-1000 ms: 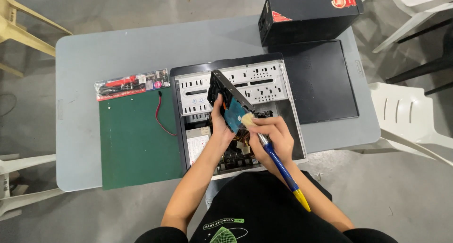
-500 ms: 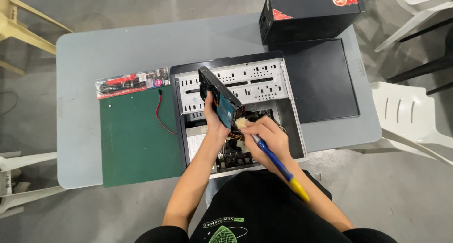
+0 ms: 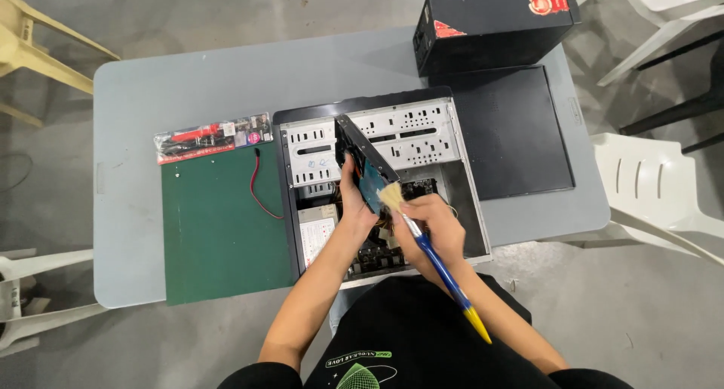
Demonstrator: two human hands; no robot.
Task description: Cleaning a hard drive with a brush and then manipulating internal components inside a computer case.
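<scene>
My left hand point(image 3: 354, 204) holds a black hard drive point(image 3: 363, 162) tilted up on edge above the open computer case point(image 3: 377, 185). My right hand point(image 3: 437, 230) grips a paint brush point(image 3: 434, 257) with a blue handle and yellow end. Its pale bristles point(image 3: 391, 198) touch the blue underside of the drive. Both hands hover over the middle of the case, where circuit boards and cables show beneath them.
A green mat point(image 3: 219, 223) lies left of the case with a red cable point(image 3: 260, 185) and a packaged tool point(image 3: 213, 138) at its top. The case's black side panel point(image 3: 513, 132) and a black box point(image 3: 494, 15) lie right. White plastic chairs point(image 3: 656, 185) stand around the grey table point(image 3: 188, 79).
The brush has swept along the drive: its bristles moved from beside the drive's lower end up onto its blue face. The drive stays tilted in my left hand.
</scene>
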